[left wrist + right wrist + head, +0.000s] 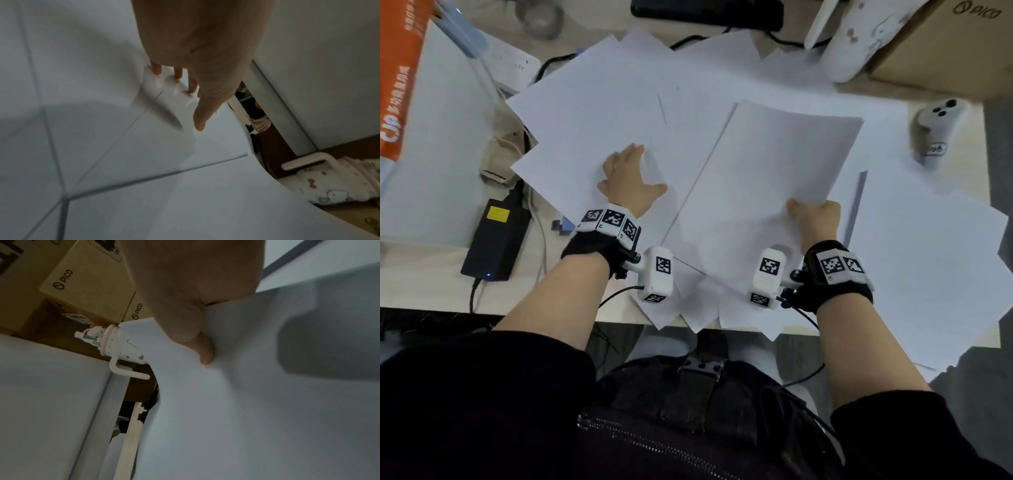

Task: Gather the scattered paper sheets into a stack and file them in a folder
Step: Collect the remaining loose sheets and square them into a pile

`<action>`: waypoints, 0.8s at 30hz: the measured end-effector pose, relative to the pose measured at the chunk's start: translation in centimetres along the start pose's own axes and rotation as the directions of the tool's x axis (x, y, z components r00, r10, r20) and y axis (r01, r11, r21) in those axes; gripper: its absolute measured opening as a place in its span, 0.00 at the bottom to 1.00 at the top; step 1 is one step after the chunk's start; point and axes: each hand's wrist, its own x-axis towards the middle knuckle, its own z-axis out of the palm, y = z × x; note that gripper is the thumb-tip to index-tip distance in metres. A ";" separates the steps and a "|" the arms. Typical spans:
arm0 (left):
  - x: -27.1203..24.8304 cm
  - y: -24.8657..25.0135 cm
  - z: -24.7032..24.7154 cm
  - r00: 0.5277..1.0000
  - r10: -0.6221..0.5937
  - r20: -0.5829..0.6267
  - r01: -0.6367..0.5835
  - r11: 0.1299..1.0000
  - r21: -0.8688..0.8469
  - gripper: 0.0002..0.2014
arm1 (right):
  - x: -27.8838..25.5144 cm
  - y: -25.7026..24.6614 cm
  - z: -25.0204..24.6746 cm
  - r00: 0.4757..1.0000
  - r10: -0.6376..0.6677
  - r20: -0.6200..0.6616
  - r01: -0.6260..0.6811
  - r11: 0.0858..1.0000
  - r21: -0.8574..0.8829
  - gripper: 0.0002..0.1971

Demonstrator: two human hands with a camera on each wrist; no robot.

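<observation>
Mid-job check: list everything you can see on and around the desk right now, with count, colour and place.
loose paper sheets: many, white, scattered across desk
orange-spined book: one, far left
black power brick: one, left edge
cartoon-print handled cup: one, white, lying far right
brown cardboard PICO box: far right; the right wrist view shows two
grey handheld controller: one, right
left hand: flat on sheets
right hand: grip pinches lifted white sheet
</observation>
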 end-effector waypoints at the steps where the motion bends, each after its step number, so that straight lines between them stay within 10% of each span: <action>1: 0.5 0.3 0.2 1.000 0.020 0.016 -0.021 0.999 0.036 0.40 | 0.4 0.4 0.0 1.000 0.020 -0.013 -0.020 1.000 -0.001 0.07; 24: 5.8 5.1 1.1 0.993 0.117 -0.025 -0.106 0.961 0.256 0.42 | 2.1 1.3 0.9 0.992 0.112 -0.060 -0.114 0.993 -0.029 0.12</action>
